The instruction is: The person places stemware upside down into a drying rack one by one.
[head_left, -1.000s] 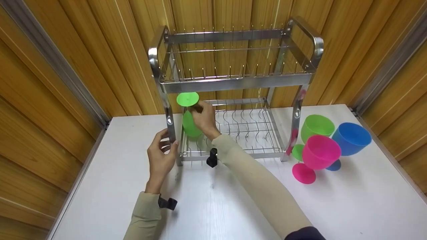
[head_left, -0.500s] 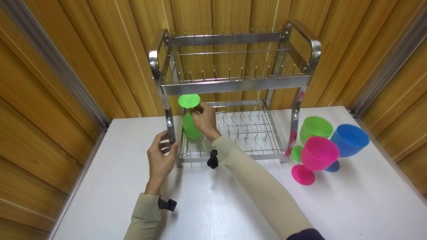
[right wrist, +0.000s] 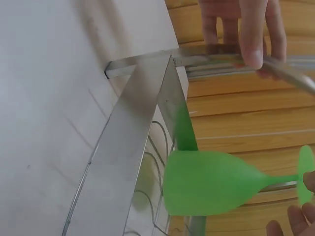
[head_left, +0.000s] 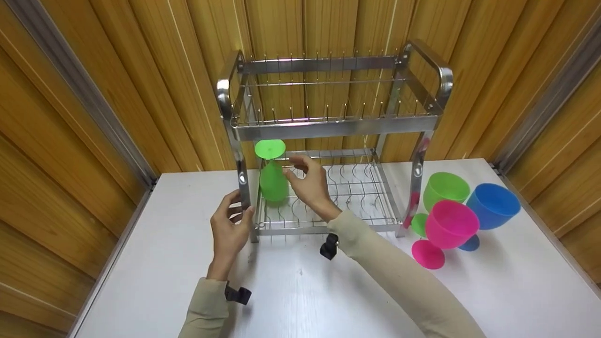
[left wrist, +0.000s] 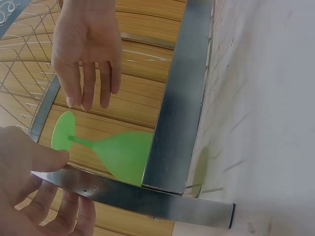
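Observation:
A green goblet stands upside down, foot up, on the wire lower shelf of a metal dish rack, at its left end. In the right wrist view, the goblet has its rim down on the shelf wires. Just right of it, my right hand is apart from the bowl with fingers loosely bent and holding nothing. My left hand grips the rack's front left leg, thumb on one side and fingers on the other, as the left wrist view also shows.
Right of the rack, a pink goblet, a green goblet and a blue goblet stand upright close together on the white table. Upright prongs line the rack's top tier. Wood-look panels enclose the back and sides.
My right hand has let go of the green goblet's stem and drawn back to the right. The goblet stays on the shelf. My left hand keeps its grip on the leg.

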`<action>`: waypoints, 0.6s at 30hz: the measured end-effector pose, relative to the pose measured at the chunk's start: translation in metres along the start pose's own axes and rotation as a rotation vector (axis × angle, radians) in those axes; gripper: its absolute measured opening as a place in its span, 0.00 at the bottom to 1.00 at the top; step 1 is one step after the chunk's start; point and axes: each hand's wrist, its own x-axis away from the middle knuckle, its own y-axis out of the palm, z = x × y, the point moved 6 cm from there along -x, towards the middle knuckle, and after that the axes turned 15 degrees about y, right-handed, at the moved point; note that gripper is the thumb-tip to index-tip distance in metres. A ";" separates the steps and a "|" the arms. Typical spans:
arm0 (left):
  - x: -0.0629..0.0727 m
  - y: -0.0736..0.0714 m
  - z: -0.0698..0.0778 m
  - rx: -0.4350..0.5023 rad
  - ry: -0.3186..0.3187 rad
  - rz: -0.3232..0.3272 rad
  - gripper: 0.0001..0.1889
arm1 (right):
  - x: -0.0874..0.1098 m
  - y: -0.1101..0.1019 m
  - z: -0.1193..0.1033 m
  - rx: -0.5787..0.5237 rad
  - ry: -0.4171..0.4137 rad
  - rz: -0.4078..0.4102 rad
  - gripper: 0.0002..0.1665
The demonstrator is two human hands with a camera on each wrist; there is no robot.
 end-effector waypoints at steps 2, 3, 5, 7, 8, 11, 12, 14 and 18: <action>0.001 0.000 0.000 0.007 -0.001 0.004 0.24 | 0.016 -0.011 -0.002 0.006 -0.006 -0.013 0.21; 0.002 0.000 0.000 0.011 0.001 0.006 0.23 | 0.024 -0.016 -0.003 0.007 -0.004 -0.024 0.21; 0.002 0.000 0.000 0.017 0.006 0.008 0.22 | 0.039 -0.025 -0.005 0.006 -0.021 -0.045 0.22; 0.003 -0.001 -0.001 0.020 0.005 0.013 0.22 | 0.054 -0.034 -0.005 0.016 -0.050 -0.066 0.22; 0.004 -0.001 0.000 0.018 0.003 0.016 0.22 | 0.062 -0.039 -0.004 0.023 -0.068 -0.072 0.23; 0.006 -0.003 -0.001 0.014 -0.001 0.020 0.22 | 0.086 -0.057 0.004 0.029 -0.126 -0.070 0.24; 0.007 -0.003 -0.001 0.011 -0.003 0.019 0.22 | 0.093 -0.064 0.007 0.028 -0.145 -0.066 0.24; 0.006 -0.003 0.000 0.005 0.000 0.016 0.22 | 0.108 -0.080 0.013 0.033 -0.184 -0.050 0.23; 0.003 -0.002 0.000 -0.007 0.005 0.011 0.22 | 0.133 -0.112 0.028 0.047 -0.241 -0.016 0.25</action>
